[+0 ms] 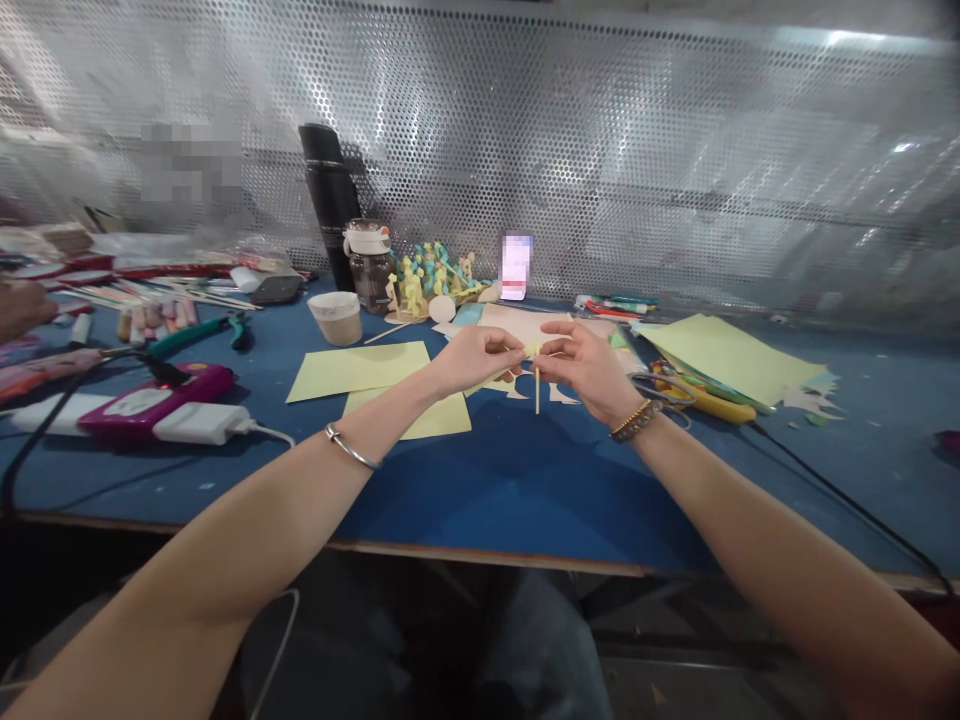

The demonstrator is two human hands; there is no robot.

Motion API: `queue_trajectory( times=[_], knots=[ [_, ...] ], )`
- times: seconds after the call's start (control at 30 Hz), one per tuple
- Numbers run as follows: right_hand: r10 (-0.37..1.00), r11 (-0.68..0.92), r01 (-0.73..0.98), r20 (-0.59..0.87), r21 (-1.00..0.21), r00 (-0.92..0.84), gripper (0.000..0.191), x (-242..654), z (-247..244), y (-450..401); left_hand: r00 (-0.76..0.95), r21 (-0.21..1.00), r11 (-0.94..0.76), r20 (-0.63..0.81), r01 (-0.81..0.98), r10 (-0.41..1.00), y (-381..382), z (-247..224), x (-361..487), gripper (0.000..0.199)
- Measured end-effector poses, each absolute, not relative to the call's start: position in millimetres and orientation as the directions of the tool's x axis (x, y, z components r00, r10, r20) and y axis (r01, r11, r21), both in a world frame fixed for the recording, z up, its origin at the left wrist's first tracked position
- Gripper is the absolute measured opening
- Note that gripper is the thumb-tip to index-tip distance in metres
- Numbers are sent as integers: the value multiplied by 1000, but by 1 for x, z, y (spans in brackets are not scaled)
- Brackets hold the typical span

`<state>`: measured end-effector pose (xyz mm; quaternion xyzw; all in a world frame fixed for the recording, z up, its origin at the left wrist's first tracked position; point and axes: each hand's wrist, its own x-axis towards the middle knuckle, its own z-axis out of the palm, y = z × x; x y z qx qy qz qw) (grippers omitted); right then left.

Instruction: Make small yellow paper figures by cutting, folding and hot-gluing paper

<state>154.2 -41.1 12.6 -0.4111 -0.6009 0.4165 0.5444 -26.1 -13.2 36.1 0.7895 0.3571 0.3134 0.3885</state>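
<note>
Above the blue table, my left hand [480, 358] and my right hand [583, 366] meet fingertip to fingertip. Between them they pinch a small pale yellow paper piece [537, 390], whose narrow strip hangs straight down; its upper part is mostly hidden by the fingers. Cut pale paper scraps [559, 394] lie under and behind the hands. Yellow paper sheets [360, 370] rest left of my left hand. Beside my right wrist are scissors [664, 388] and a yellow-handled tool [709, 400] with a black cord.
Behind stand a paper cup [335, 318], a brown bottle [370, 268], a black flask [330, 200], small yellow and teal paper figures [431, 280] and a lit phone [515, 266]. A purple power strip [157, 400] and another person's hand [24, 308] are left; more yellow sheets [739, 360] right.
</note>
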Motion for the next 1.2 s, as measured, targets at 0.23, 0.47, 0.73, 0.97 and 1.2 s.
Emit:
queue_trajectory(
  times=[0.23,0.47,0.73,0.97,1.2],
  knots=[
    [953,292,66,285,-954,-97,49,154,13,-41,541,806,-491,265,331,798,-10,33,-26,18],
    [952,297,106,286,-949,-107,52,153,12,-42,515,878,-405,231,254,825,-8,30,-24,18],
    [950,303,64,296,-951,-102,48,155,12,-40,517,901,-358,192,243,834,-7,28,-22,19],
    [972,236,285,221,-929,-82,28,156,6,-36,307,930,-298,226,215,925,5,27,-27,24],
    [876,201,894,481,-401,19,26,232,35,-27,262,941,-276,221,196,939,4,27,-28,31]
  ],
)
